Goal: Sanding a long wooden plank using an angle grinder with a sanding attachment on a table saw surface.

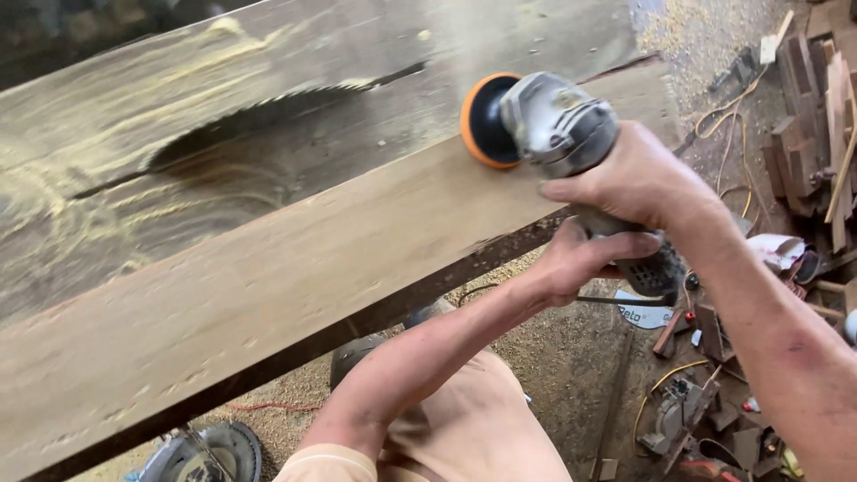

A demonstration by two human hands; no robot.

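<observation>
**A:** Fingers of the right hand are wrapped tight over the grey head of the angle grinder, and the left hand is curled shut around the dark rear handle just below. Solid two-handed grip, I'd keep exactly that.

**B:** Agreed. Just past the fingertips the orange sanding disc sits on the top face of the long plank, near its far edge. Looks tipped up a fair bit to me. I'd lay it flatter so it doesn't gouge, and keep the pressure light.

**A:** Beyond the disc there's a saw blade poking up through the dusty worktop. Well apart from the hands, but I'd mind it.

**B:** Also the cord hanging under the left fingers. Keep it behind the tool.
</observation>
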